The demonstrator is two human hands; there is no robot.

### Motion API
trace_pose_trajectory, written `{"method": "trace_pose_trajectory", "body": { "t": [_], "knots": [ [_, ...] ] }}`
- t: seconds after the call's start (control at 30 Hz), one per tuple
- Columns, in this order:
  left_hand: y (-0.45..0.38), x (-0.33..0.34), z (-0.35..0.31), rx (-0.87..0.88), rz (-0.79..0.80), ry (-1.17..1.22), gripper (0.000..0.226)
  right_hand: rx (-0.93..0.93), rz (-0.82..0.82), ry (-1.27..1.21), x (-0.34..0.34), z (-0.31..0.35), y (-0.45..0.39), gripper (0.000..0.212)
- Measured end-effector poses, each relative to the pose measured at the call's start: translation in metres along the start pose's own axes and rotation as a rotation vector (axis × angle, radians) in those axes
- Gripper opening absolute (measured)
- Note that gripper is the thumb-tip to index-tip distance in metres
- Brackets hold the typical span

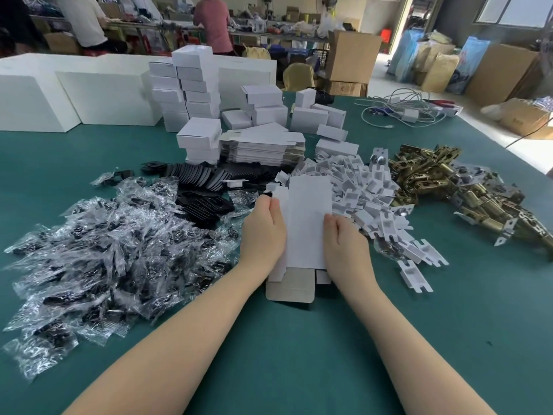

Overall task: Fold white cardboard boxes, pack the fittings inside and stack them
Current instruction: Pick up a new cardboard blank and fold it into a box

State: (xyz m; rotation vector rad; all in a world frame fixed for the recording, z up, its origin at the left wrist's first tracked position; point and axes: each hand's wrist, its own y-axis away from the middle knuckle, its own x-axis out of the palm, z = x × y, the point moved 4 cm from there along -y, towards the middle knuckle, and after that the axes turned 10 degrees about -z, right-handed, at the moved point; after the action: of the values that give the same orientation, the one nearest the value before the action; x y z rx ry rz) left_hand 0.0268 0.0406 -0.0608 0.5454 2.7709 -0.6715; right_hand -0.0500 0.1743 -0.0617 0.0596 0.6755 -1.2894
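A flat box blank (pixel 305 223) lay on the green bench (pixel 299 354) directly ahead of the person, its long axis running away from the body, the brown-backed flap (pixel 290 287) nearest. Both hands flanked it about equally: the left hand (pixel 263 226) along its left edge, the right hand (pixel 344 241) on its right side. The left fingers (pixel 273 205) were curled around the left panel, gripping it. The right fingers (pixel 330 220) lay fairly straight, pressing on the white face, though whether the thumb hooked under the edge could not be made out. Brass fittings (pixel 443 181) sat well to the right, finished boxes (pixel 191 88) stacked beyond.
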Motion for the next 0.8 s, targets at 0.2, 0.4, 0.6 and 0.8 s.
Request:
{"method": "trace_pose_trajectory", "body": {
  "t": [0.2,0.4,0.6,0.8],
  "knots": [
    [-0.001,-0.002,0.001,0.008,0.006,0.040,0.036,0.001,0.007,-0.030,-0.001,0.003,-0.005,0.044],
    [0.012,0.004,-0.014,0.054,0.159,0.217,0.035,0.009,-0.100,-0.096,-0.014,-0.005,-0.019,0.040],
    [0.022,0.012,-0.005,0.010,0.352,0.221,0.033,0.092,-0.283,-0.263,-0.033,-0.017,-0.023,0.038],
    [0.006,0.012,0.012,-0.381,0.278,0.516,0.025,0.039,0.056,-0.431,-0.006,-0.004,-0.008,0.021]
  ]
}}
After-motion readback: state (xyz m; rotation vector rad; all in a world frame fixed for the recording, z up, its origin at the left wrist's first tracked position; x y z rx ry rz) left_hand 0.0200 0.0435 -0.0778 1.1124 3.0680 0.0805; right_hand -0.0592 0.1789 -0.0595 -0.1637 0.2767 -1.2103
